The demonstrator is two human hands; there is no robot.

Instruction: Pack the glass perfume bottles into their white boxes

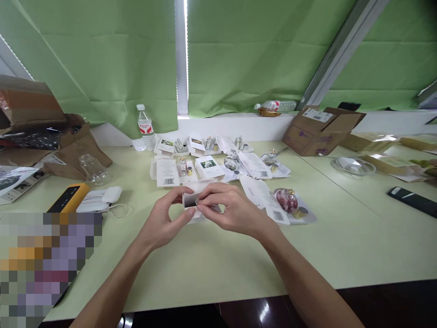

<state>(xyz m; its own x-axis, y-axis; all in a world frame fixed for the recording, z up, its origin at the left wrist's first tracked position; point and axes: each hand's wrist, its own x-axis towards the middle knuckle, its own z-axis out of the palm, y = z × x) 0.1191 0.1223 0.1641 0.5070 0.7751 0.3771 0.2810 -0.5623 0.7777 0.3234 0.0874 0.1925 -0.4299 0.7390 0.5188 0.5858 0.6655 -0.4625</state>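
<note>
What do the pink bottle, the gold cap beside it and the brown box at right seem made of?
The pink bottle looks like glossy glass from its glints, possibly clear plastic. The gold cap has metallic sheen: metal or coated plastic. The brown box: matt cardboard, by its folded flaps.

Bright overall, with glare through the blind gap (pixel 186 54).

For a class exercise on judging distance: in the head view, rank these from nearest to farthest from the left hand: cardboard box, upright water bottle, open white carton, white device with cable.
From the left hand:
1. Open white carton: in its fingers.
2. White device with cable: left.
3. Upright water bottle: back, slightly left.
4. Cardboard box: back right.
</note>
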